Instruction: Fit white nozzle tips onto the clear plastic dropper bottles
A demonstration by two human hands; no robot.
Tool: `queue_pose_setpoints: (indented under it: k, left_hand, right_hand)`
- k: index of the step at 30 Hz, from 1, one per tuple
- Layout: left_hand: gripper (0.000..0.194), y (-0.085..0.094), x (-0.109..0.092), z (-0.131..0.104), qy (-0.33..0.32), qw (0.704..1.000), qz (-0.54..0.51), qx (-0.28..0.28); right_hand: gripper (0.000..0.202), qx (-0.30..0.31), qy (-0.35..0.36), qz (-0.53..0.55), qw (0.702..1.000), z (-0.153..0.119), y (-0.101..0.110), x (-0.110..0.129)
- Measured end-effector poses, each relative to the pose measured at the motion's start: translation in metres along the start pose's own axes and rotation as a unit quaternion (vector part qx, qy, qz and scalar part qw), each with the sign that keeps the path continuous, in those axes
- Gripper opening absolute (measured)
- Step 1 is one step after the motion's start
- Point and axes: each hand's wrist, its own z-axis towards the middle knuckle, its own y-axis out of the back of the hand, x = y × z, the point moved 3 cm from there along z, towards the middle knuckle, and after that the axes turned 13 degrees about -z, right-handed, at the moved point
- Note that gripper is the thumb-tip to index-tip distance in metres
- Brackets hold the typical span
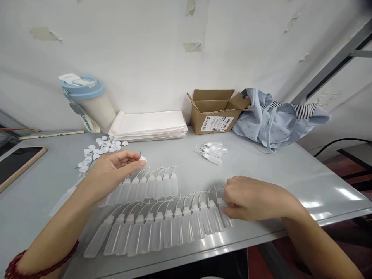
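Between the thumb and fingers of my left hand (119, 168) is a small white cap (143, 159) with a thin dark needle tip pointing up. Below that hand lies a back row of translucent squeeze bottles (158, 188), partly hidden by my wrist. A longer front row of the same bottles (168, 228), necks pointing away from me and thin strap-like tails at their tops, lies nearer the table edge. My right hand (252, 197) has its fingers curled around the neck of the rightmost squeeze bottle (229, 221); the grip itself is partly hidden.
Loose white caps (101, 147) are heaped at the left. Several capped bottles (213, 153) lie beyond my right hand. Along the wall stand a tumbler (93, 102), a stack of white envelopes (151, 124), an open cardboard box (215, 116) and a blue cloth bag (276, 124). A phone (17, 164) lies far left.
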Motion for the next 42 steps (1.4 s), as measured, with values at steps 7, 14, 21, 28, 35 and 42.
queue_pose_setpoints:
  k: [7, 14, 21, 28, 35, 42]
  left_hand:
    - [0.037, 0.002, 0.003, 0.002, -0.004, 1.000, -0.009, -0.028]
    - [0.038, 0.006, 0.008, 0.005, -0.015, 1.000, -0.016, -0.012]
    - [0.029, -0.001, 0.003, 0.000, -0.054, 0.996, -0.077, -0.002]
    - [0.026, -0.036, -0.010, -0.025, -0.044, 0.981, -0.083, 0.167]
    - [0.026, -0.053, -0.023, -0.033, -0.069, 0.965, -0.076, 0.242]
    - [0.018, -0.056, -0.017, -0.038, -0.031, 0.942, -0.185, 0.279]
  right_hand:
    - [0.044, 0.029, -0.042, 0.005, 0.999, 0.004, -0.003, -0.006]
    - [0.037, 0.062, -0.105, 0.022, 0.992, 0.006, -0.001, -0.017]
    - [0.034, -0.062, -0.119, -0.061, 0.989, 0.002, 0.012, -0.023]
    - [0.033, -0.268, -0.092, 0.128, 0.951, 0.015, 0.021, -0.013]
    - [0.025, -0.297, 0.023, 0.316, 0.901, 0.032, 0.014, 0.016]
    - [0.026, -0.232, 0.092, 0.364, 0.897, 0.037, 0.012, 0.032]
